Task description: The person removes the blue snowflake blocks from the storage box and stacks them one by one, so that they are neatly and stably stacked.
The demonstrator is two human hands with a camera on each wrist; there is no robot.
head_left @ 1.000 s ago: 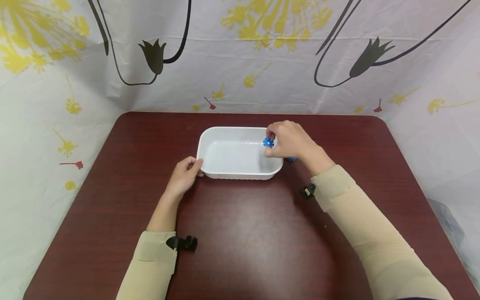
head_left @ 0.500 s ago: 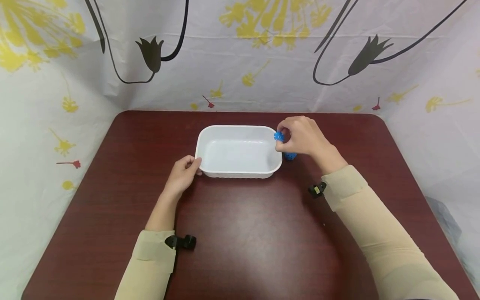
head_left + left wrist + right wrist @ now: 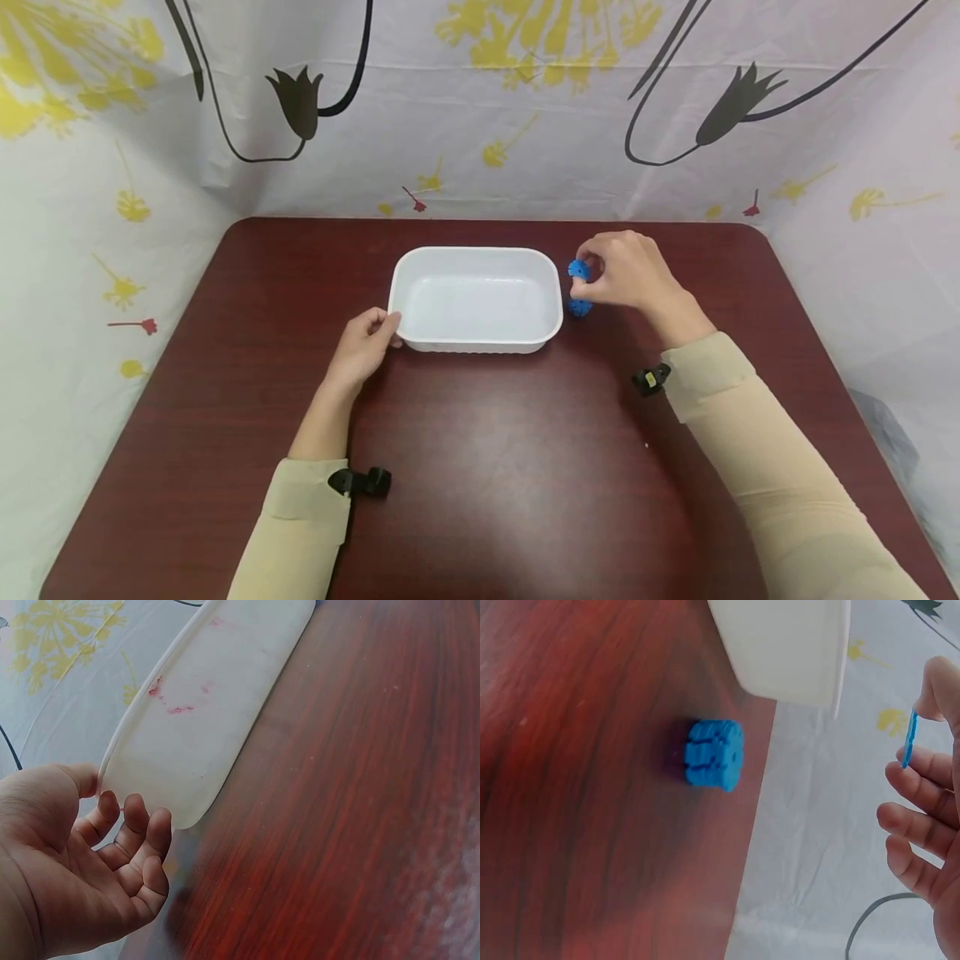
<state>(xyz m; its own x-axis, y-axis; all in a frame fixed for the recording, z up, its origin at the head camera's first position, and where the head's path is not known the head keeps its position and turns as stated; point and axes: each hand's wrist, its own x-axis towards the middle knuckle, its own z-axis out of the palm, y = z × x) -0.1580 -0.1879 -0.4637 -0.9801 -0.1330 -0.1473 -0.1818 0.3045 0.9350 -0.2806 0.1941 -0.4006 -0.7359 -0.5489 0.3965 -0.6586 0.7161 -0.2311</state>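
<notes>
A white rectangular plastic tray (image 3: 480, 307) with rounded corners sits on the table. My left hand (image 3: 363, 346) grips its near left corner, thumb on the rim and fingers curled underneath the edge. In the left wrist view the tray's outer wall (image 3: 187, 712) carries small reddish marks. Between thumb and forefinger, my right hand (image 3: 628, 271) pinches a thin blue notched disc (image 3: 577, 269), seen edge-on in the right wrist view. Just below it, a short stack of similar blue discs (image 3: 716, 754) stands on the table, right beside the tray's right end.
The dark red-brown tabletop (image 3: 487, 467) spreads around the tray, its rounded far corners close to a hanging white cloth (image 3: 360, 192) with yellow and grey flower prints. Both sleeves have black camera straps (image 3: 360, 482). A tiny white speck (image 3: 647, 445) lies on the table at the right.
My right hand has moved right with the disc, from over the tray's right end to above the stack, which now shows more. The left hand keeps its grip on the tray.
</notes>
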